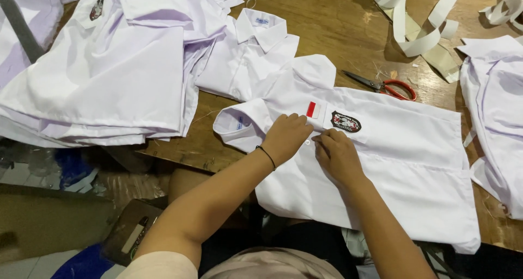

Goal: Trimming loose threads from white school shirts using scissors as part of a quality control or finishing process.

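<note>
While both hands work at the button line of the white shirt (392,159) spread on the wooden table (327,23), left hand (286,137) presses fingertips flat on the placket, grip narrow; right hand (338,156) pinches fabric beside a small button, grip closed on cloth. Red-and-white patch (312,109) and dark badge (346,122) sit just above the hands. Stack of folded shirts (109,66) lies left, red-handled scissors (389,86) beyond, white strips (425,28) farther back. Another shirt (496,121) is cut off at right; button itself hard to make out
</note>
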